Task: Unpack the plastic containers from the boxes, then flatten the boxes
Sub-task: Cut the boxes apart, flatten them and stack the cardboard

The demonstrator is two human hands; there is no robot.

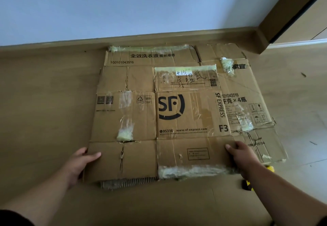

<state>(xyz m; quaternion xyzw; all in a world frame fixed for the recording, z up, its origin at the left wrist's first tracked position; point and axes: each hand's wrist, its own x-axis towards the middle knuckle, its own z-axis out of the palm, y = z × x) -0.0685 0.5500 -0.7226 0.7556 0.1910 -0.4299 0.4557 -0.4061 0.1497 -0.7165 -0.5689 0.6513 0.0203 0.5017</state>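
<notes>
A flattened brown SF Express box (185,119) lies on the floor, printed side up, with torn tape along its edges. It rests on top of another flattened box (150,56) with black Chinese print, which sticks out at the back and right. My left hand (79,163) grips the top box's near left edge, thumb on top. My right hand (242,155) holds its near right corner, thumb on the cardboard. No plastic containers are in view.
A wooden skirting board (53,44) and pale wall run along the back. A door frame (286,11) stands at the right. A yellow and black tool (247,185) lies on the floor by my right forearm. A grey ribbed object (127,182) pokes out under the box's near edge.
</notes>
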